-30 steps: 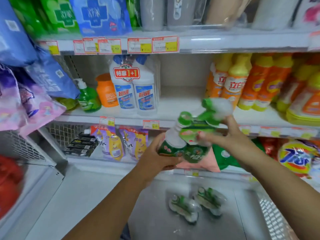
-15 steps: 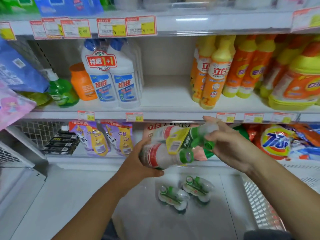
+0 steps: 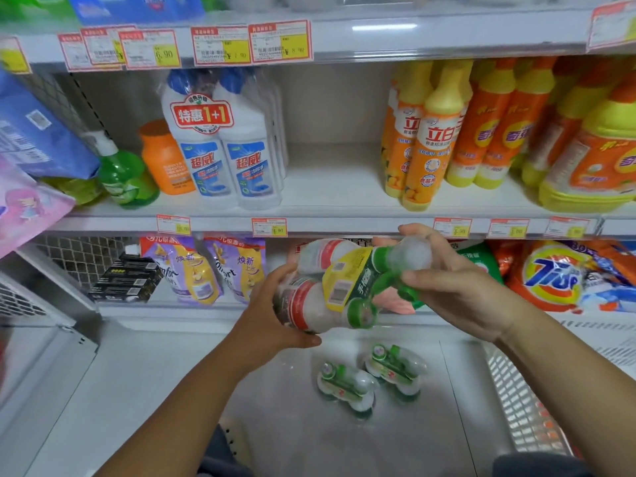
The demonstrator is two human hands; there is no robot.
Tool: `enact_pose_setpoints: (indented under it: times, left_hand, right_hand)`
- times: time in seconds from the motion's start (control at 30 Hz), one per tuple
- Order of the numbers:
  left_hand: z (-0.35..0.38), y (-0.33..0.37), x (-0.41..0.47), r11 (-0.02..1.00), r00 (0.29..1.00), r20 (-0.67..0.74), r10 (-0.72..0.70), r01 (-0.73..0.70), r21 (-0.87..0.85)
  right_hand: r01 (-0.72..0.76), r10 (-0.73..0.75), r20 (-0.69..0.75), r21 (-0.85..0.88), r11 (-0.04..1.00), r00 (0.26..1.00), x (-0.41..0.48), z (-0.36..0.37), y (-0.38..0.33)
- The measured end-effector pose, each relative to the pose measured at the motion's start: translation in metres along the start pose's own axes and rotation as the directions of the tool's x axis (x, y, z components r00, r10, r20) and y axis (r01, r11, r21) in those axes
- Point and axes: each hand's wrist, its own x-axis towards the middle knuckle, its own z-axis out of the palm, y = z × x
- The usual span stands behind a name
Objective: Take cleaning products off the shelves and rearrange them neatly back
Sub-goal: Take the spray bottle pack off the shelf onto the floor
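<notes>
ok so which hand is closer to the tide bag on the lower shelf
Right. The right hand grips the cap end of the twin pack, just left of the Tide bag; the left hand holds its base, farther left.

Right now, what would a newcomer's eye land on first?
Centre frame, a twin pack of green-capped bottles lies sideways in mid-air, the left hand gripping its base end and the right hand its caps. Two matching packs sit on the bottom ledge below. On the middle shelf, white bottles with a red 1+1 tag sit left, orange-yellow bottles right.
</notes>
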Motion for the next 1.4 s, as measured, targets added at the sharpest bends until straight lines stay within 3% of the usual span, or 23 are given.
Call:
enact_pose_setpoints:
  times: [0.07, 0.17, 0.27, 0.37, 0.43, 0.5, 0.6, 0.73, 0.87, 1.0, 1.1, 1.23, 1.4]
  left_hand:
    - [-0.008, 0.005, -0.002, 0.997, 0.996, 0.077, -0.039, 0.044, -0.061]
    - [-0.020, 0.008, -0.003, 0.925, 0.951, 0.270, -0.148, 0.230, -0.304]
    - [-0.010, 0.009, -0.004, 0.930, 0.903, 0.379, -0.202, 0.298, -0.215]
    - [0.004, 0.010, -0.002, 0.954, 0.922, 0.287, -0.259, 0.291, -0.074]
    - [0.006, 0.010, 0.003, 0.959, 0.939, 0.238, -0.248, 0.273, -0.075]
    - [0.004, 0.013, 0.007, 0.958, 0.951, 0.206, -0.229, 0.258, -0.127]
    - [0.003, 0.016, 0.013, 0.951, 0.965, 0.149, -0.217, 0.244, -0.192]
    - [0.003, 0.023, 0.025, 0.964, 0.977, 0.115, -0.178, 0.197, -0.178]
    - [-0.009, 0.050, 0.068, 0.984, 1.000, -0.024, 0.010, -0.014, -0.178]
    - [-0.022, 0.074, 0.128, 0.974, 0.968, -0.106, 0.226, -0.223, 0.038]
    - [-0.028, 0.071, 0.176, 0.957, 0.951, -0.125, 0.283, -0.271, 0.105]
    - [-0.028, 0.064, 0.214, 0.947, 0.948, -0.151, 0.279, -0.246, 0.206]
    - [-0.032, 0.043, 0.223, 0.860, 0.921, -0.178, 0.346, -0.236, 0.452]
  right_hand:
    - [0.006, -0.003, 0.022, -0.120, 0.993, 1.000, 0.001, -0.010, -0.001]
    - [0.040, -0.045, -0.008, -0.287, 0.957, 0.999, 0.006, -0.010, -0.002]
    - [0.073, -0.143, -0.165, -0.373, 0.925, 0.976, 0.012, 0.005, 0.002]
    - [0.054, -0.217, -0.308, -0.462, 0.885, 0.926, 0.019, 0.008, 0.011]
    - [0.075, -0.208, -0.305, -0.398, 0.914, 0.929, 0.020, 0.006, 0.012]
    - [0.029, -0.120, -0.237, -0.355, 0.934, 0.964, 0.020, 0.004, 0.013]
    - [-0.150, 0.085, -0.141, -0.553, 0.819, 0.986, 0.018, 0.010, 0.027]
    - [-0.052, -0.112, -0.241, -0.584, 0.810, 0.964, 0.030, 0.010, 0.039]
    - [0.084, -0.296, -0.229, -0.645, 0.760, 0.927, 0.066, 0.003, 0.012]
    - [0.213, -0.438, -0.165, -0.691, 0.691, 0.884, 0.119, -0.006, -0.017]
    - [0.234, -0.480, -0.145, -0.730, 0.642, 0.865, 0.158, -0.021, -0.025]
    - [0.176, -0.445, -0.189, -0.733, 0.657, 0.875, 0.199, -0.042, -0.016]
    - [0.106, -0.431, -0.205, -0.797, 0.595, 0.879, 0.239, -0.060, -0.011]
